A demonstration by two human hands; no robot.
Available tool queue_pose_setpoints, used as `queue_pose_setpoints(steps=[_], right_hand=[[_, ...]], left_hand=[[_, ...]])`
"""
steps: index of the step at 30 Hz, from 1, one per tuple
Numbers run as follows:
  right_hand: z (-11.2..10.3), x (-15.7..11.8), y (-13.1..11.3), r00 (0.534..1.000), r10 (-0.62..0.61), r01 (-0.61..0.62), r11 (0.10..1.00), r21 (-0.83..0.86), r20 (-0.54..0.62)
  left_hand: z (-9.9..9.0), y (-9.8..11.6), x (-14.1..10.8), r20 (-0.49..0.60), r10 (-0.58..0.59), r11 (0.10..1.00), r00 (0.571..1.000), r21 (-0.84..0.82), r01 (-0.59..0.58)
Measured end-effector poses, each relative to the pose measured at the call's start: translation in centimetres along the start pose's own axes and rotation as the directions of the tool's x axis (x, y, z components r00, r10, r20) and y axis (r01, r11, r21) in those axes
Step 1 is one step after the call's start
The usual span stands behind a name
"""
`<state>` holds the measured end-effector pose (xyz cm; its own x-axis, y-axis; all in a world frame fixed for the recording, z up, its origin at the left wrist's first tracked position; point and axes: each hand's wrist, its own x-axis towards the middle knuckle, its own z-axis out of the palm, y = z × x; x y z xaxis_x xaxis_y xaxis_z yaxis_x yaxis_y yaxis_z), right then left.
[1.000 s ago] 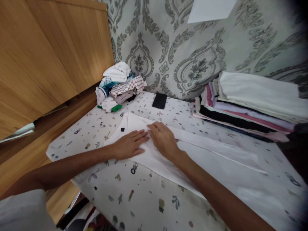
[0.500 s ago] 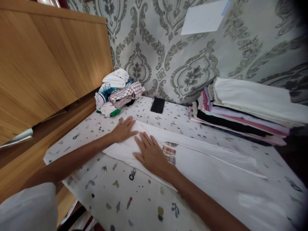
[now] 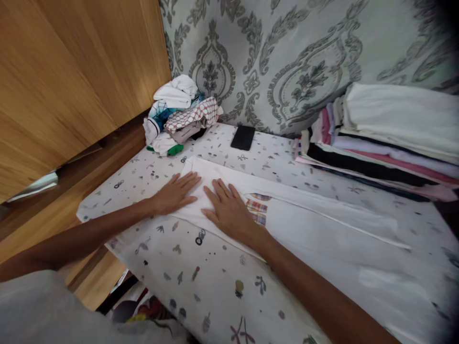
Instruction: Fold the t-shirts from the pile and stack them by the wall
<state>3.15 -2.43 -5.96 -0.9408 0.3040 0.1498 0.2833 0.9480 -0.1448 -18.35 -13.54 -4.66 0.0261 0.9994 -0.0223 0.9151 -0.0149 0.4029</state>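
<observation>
A white shirt with a plaid printed patch lies stretched over the patterned cloth, its far long side folded inward. My left hand rests flat near the shirt's left end, fingers spread. Beside it, my right hand presses flat on the fabric just left of the patch, fingers also apart. Neither hand grips anything. Part of the shirt is hidden under my right hand and forearm.
A heap of crumpled clothes sits at the back left against a wooden cabinet. Behind the shirt lies a dark flat object. A stack of folded clothes stands at the right by the patterned wall.
My left hand has slid toward me and slightly left across the shirt, uncovering its far left corner. My right hand stays flat near the patch. The camera view has tilted down.
</observation>
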Motion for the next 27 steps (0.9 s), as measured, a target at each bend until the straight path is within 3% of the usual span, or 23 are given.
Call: queue_pose_setpoints(steps=[5, 7, 9, 11, 15, 19, 23, 25, 27], right_hand=[[-0.1, 0.0, 0.1, 1.000, -0.020, 0.020, 1.000, 0.008, -0.011], [-0.4, 0.0, -0.2, 0.998, -0.051, 0.051, 0.999, 0.009, -0.049], [-1.0, -0.6, -0.7, 0.990, -0.085, 0.087, 0.996, 0.006, -0.108], [-1.8, -1.9, -1.4, 0.977, -0.123, 0.125, 0.992, 0.005, -0.173], [-3.2, -6.4, -1.9, 0.945, -0.147, 0.153, 0.988, -0.001, -0.291], [-2.8, -10.5, -1.3, 0.954, -0.097, 0.117, 0.992, 0.056, -0.283], [-2.0, -11.5, -0.5, 0.958, -0.072, 0.129, 0.973, 0.192, -0.279], [-2.0, -11.5, -0.2, 0.960, -0.061, 0.130, 0.961, 0.246, -0.272], [-2.1, -11.4, -0.1, 0.964, -0.047, 0.122, 0.953, 0.276, -0.262]], left_hand=[[-3.4, -1.7, -2.0, -0.204, -0.179, 0.980, 0.962, 0.047, 0.192], [-5.1, -1.2, -3.0, -0.144, -0.312, 0.947, 0.939, 0.029, 0.320], [-6.0, -0.3, -4.2, -0.010, -0.414, 0.909, 0.910, 0.038, 0.414], [-6.1, 0.6, -5.1, 0.075, -0.451, 0.892, 0.889, 0.018, 0.451], [-4.8, 1.4, -5.8, 0.057, -0.465, 0.867, 0.884, -0.176, 0.467], [-3.9, 1.7, -5.5, 0.072, -0.525, 0.756, 0.848, -0.419, 0.503], [-4.2, 1.4, -5.4, 0.216, -0.566, 0.544, 0.795, -0.627, 0.558], [-4.5, 1.0, -5.4, 0.284, -0.555, 0.513, 0.782, -0.623, 0.591], [-4.6, 0.6, -5.4, 0.298, -0.542, 0.544, 0.786, -0.589, 0.598]])
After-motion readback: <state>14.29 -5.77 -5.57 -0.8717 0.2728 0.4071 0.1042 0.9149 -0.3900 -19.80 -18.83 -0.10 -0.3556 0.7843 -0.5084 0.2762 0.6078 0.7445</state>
